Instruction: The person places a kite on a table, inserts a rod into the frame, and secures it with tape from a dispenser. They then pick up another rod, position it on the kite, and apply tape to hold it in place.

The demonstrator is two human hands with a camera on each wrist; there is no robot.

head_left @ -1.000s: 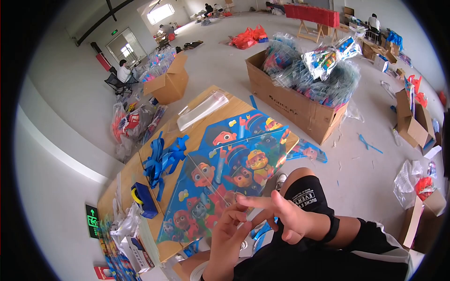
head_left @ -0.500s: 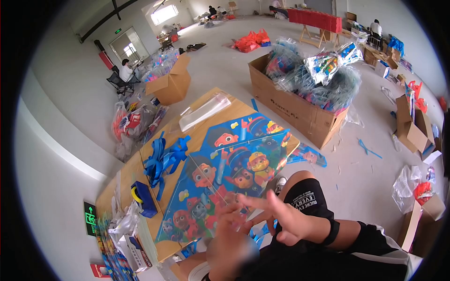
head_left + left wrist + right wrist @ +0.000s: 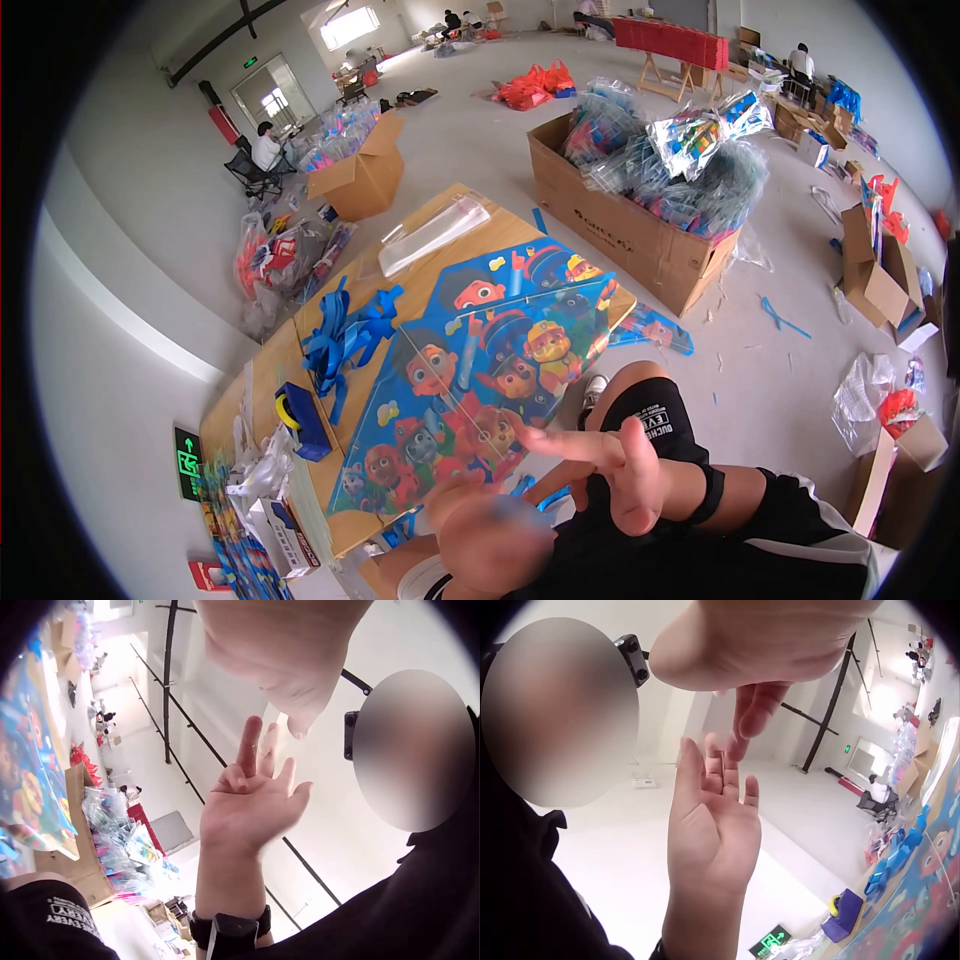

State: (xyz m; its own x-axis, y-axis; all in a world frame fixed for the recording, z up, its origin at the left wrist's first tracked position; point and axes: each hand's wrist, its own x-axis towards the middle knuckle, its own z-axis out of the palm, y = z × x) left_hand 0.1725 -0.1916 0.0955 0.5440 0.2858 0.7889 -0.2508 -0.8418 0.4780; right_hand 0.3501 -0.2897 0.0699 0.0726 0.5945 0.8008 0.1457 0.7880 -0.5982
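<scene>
My left hand (image 3: 490,540) is raised in front of my body, partly hidden by a blur in the head view. Its fingers stand upright and relaxed in the right wrist view, where the left hand (image 3: 716,832) shows its palm. My right hand (image 3: 610,470) faces it with loosely spread fingers, one pointing toward the left hand. The right hand (image 3: 251,802) shows nothing gripped in the left wrist view. The fingertips of both hands are close together. Beyond them, on the wooden table (image 3: 345,525), lies a blue cartoon-printed kite (image 3: 470,390) with thin rods across it, overlapping another printed sheet (image 3: 480,270).
Blue ribbon strips (image 3: 345,335), a tape dispenser (image 3: 305,420) and clear plastic sleeves (image 3: 435,235) lie on the table. Past it stands a large carton (image 3: 630,240) full of plastic-wrapped packs. Another carton (image 3: 365,180) is at the back left, near a seated person (image 3: 266,150).
The left hand has drawn lower and back toward my body. My right hand has shifted slightly right, its fingers more spread. The kite stays on the table.
</scene>
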